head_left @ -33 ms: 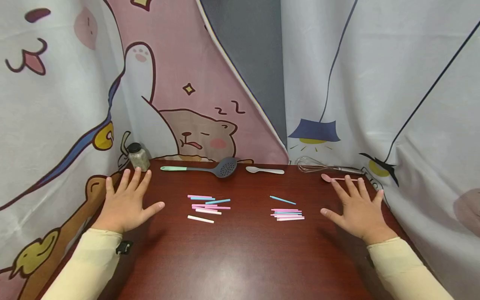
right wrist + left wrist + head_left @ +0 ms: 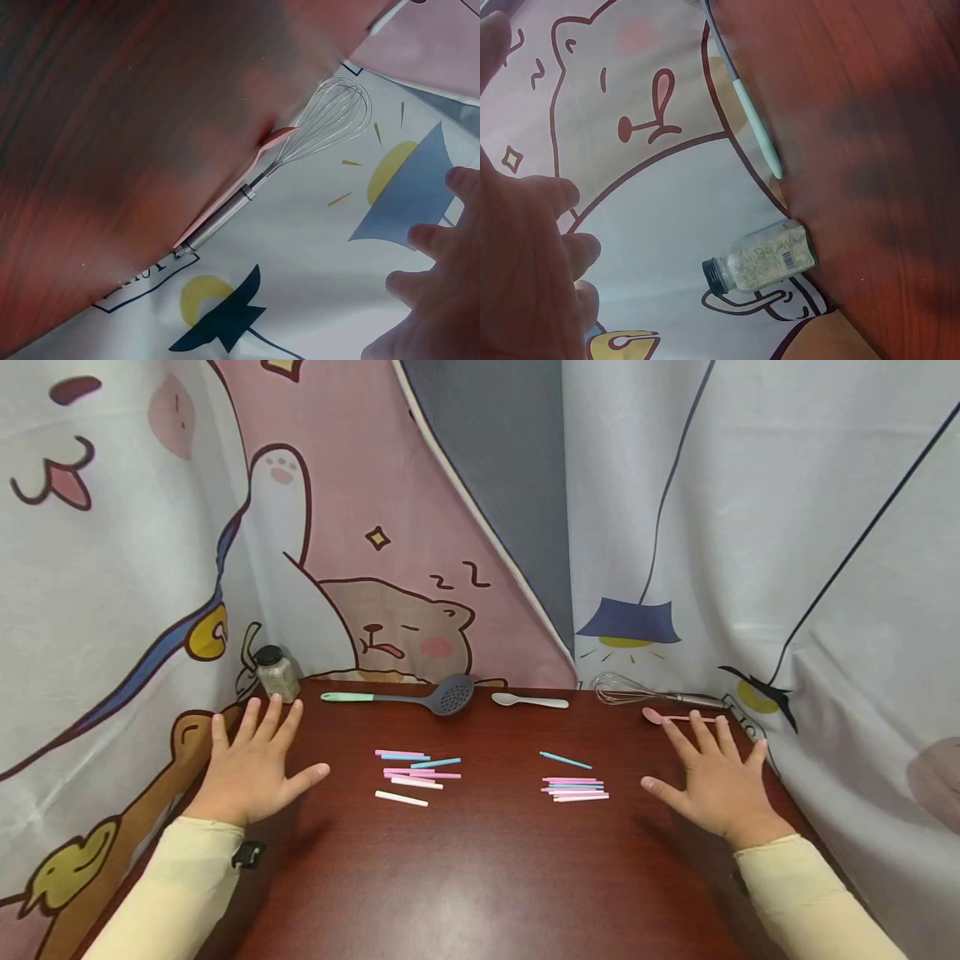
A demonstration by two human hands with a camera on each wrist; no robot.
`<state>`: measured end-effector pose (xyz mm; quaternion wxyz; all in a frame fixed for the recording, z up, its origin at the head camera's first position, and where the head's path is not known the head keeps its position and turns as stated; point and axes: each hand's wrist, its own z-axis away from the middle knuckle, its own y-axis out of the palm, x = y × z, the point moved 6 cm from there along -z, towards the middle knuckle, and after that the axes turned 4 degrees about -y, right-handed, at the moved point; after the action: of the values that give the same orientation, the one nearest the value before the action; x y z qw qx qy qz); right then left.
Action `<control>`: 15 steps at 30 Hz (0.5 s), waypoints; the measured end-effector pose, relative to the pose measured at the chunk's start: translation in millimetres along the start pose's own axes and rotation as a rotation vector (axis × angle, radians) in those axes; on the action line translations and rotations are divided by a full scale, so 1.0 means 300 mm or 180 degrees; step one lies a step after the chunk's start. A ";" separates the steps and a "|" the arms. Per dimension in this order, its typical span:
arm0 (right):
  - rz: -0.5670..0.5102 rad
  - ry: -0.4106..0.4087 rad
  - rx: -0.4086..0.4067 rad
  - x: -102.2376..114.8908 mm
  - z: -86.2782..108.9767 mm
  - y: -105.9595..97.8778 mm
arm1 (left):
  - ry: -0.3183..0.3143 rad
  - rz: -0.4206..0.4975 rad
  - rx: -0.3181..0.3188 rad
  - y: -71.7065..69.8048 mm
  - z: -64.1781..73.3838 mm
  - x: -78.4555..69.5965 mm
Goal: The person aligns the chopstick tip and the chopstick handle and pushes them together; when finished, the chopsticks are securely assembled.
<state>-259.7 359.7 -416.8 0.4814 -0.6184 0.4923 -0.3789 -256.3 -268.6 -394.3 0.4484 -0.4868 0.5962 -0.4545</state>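
My left hand (image 2: 251,768) is spread over the left side of the table, fingers straight and holding nothing. Just beyond its fingertips stands a glass jar (image 2: 278,677) with a black lid and pale grainy contents. On the right, my right hand (image 2: 711,781) hovers with spread fingers, also holding nothing. Past its fingertips lie a pink spoon (image 2: 225,196) and a wire whisk (image 2: 330,120). Between the hands are two groups of short pink, blue and white sticks: a looser left group (image 2: 410,783) and a tighter right group (image 2: 576,787), with one blue stick (image 2: 566,760) lying apart behind it.
Along the back edge of the brown table (image 2: 480,885) lie a grey skimmer (image 2: 452,696) with a mint handle and a white spoon (image 2: 529,701). Printed cloth (image 2: 480,527) with cartoon figures encloses the back and both sides.
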 end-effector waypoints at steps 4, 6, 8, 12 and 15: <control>-0.0113 -0.0049 -0.0081 0.012 0.001 -0.013 | 0.0049 0.0051 0.0002 0.002 0.001 -0.010; -0.0294 -0.0117 -0.0186 0.027 -0.001 -0.024 | 0.0115 0.0120 0.0004 0.005 0.001 -0.020; -0.0556 -0.0208 -0.0261 0.045 -0.002 -0.030 | 0.0187 0.0249 0.0014 0.011 0.003 -0.031; -0.1057 -0.0389 -0.0325 0.084 0.001 -0.023 | 0.0340 0.0422 -0.0007 0.035 0.004 -0.054; -0.1279 -0.0432 -0.0351 0.109 0.001 -0.010 | 0.0488 0.0424 -0.0100 0.056 0.001 -0.075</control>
<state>-251.2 328.2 -414.2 0.3937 -0.7536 0.3455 -0.3972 -256.1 -244.7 -408.8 0.4230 -0.4168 0.6668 -0.4501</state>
